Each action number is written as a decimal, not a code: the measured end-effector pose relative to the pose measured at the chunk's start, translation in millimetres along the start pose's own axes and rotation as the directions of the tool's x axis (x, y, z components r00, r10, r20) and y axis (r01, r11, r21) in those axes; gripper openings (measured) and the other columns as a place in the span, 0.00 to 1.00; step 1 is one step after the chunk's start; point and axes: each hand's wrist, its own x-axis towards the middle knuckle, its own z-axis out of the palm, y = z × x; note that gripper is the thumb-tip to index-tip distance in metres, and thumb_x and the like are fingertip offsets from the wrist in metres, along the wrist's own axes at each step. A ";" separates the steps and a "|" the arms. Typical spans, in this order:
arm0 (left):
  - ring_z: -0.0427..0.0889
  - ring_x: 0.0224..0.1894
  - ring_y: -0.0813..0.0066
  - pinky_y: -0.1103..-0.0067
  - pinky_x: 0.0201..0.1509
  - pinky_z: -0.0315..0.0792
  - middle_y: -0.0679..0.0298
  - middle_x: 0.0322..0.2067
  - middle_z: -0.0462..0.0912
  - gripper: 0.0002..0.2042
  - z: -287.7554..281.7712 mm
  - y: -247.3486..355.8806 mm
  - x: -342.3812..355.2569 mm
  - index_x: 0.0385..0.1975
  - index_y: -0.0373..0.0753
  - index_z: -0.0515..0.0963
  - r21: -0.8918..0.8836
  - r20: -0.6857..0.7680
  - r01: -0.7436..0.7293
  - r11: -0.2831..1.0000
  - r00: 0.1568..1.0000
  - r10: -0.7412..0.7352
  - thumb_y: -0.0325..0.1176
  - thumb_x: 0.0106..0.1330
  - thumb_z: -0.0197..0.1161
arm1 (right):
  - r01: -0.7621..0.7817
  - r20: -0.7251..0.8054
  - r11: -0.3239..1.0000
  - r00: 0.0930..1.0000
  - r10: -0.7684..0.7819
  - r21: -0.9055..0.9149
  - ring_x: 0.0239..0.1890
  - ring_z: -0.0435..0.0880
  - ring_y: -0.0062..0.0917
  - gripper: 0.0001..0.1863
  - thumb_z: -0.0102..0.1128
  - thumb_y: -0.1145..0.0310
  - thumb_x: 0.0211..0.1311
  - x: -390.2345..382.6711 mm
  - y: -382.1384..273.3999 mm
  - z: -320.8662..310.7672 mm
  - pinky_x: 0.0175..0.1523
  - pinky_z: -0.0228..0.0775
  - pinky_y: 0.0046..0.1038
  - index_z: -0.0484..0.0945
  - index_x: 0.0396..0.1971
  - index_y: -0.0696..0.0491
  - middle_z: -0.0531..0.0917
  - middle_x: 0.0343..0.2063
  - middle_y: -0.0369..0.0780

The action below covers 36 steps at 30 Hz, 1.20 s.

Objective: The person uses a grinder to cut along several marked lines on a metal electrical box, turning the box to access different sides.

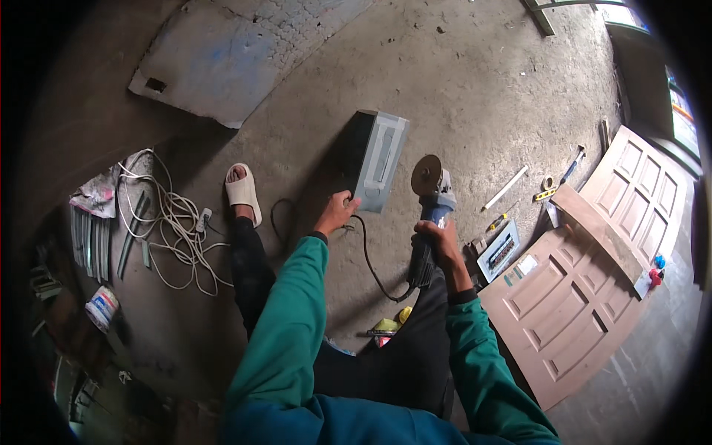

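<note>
A grey metal box (380, 163) with a long raised panel on its face stands on the concrete floor ahead of me. My left hand (337, 213) is closed at its near left corner, fingertips against the edge. In my right hand (439, 241) is an angle grinder (437, 200), gripped round its dark body, its round disc (427, 175) pointing away from me. The disc is apart from the box, to its right. A black power cord (368, 259) curves from the grinder's rear end up to beside my left hand.
Left of my sandalled foot (243, 194) lie a tangled white extension cord (182, 222), metal strips (89, 245) and a tub (101, 308). Wooden panelled doors (571, 304) lie at right, near a hammer (572, 165), tape roll (548, 182) and yellow level (545, 194). A worn board (215, 63) is far left.
</note>
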 end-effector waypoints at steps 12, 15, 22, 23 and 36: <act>0.80 0.41 0.53 0.68 0.45 0.73 0.49 0.37 0.82 0.15 18.6 5.1 -4.4 0.37 0.31 0.79 0.049 -0.384 -0.165 0.985 0.908 0.171 0.37 0.57 0.67 | 0.013 0.007 0.993 1.000 -0.012 -0.116 0.20 0.80 0.25 0.14 0.66 0.70 0.47 35.9 -9.2 36.1 0.27 0.75 0.27 0.71 0.30 0.59 0.78 0.23 0.39; 0.81 0.40 0.53 0.67 0.43 0.73 0.49 0.36 0.82 0.14 17.7 12.2 -5.1 0.35 0.30 0.79 -0.028 -0.373 -0.120 0.992 0.922 0.101 0.35 0.57 0.66 | 0.011 -0.013 0.984 1.000 -0.014 -0.179 0.20 0.79 0.25 0.14 0.66 0.70 0.47 42.7 -8.7 35.2 0.26 0.75 0.27 0.71 0.30 0.58 0.78 0.23 0.39; 0.81 0.37 0.51 0.66 0.40 0.73 0.49 0.34 0.82 0.13 11.2 22.4 -9.4 0.34 0.31 0.80 0.016 -0.346 -0.062 0.998 0.936 0.063 0.35 0.57 0.66 | -0.035 -0.008 0.979 0.999 0.034 -0.200 0.20 0.80 0.24 0.13 0.66 0.70 0.48 48.1 -9.8 42.0 0.26 0.74 0.26 0.72 0.31 0.57 0.78 0.22 0.38; 0.81 0.37 0.50 0.66 0.40 0.73 0.49 0.33 0.82 0.13 10.8 23.3 -8.9 0.34 0.31 0.80 0.034 -0.336 -0.049 0.998 0.940 0.058 0.35 0.56 0.66 | -0.025 -0.011 0.981 1.000 0.023 -0.190 0.20 0.80 0.24 0.13 0.65 0.70 0.48 48.8 -10.3 42.4 0.26 0.74 0.26 0.72 0.30 0.58 0.78 0.22 0.38; 0.80 0.36 0.51 0.66 0.39 0.72 0.49 0.31 0.82 0.13 19.5 17.0 -6.0 0.31 0.33 0.82 -0.036 -0.420 -0.064 0.997 0.906 0.043 0.38 0.55 0.66 | -0.007 -0.021 0.954 1.000 0.001 -0.299 0.19 0.78 0.26 0.11 0.61 0.69 0.51 53.1 -10.1 40.1 0.26 0.75 0.28 0.72 0.32 0.57 0.78 0.22 0.39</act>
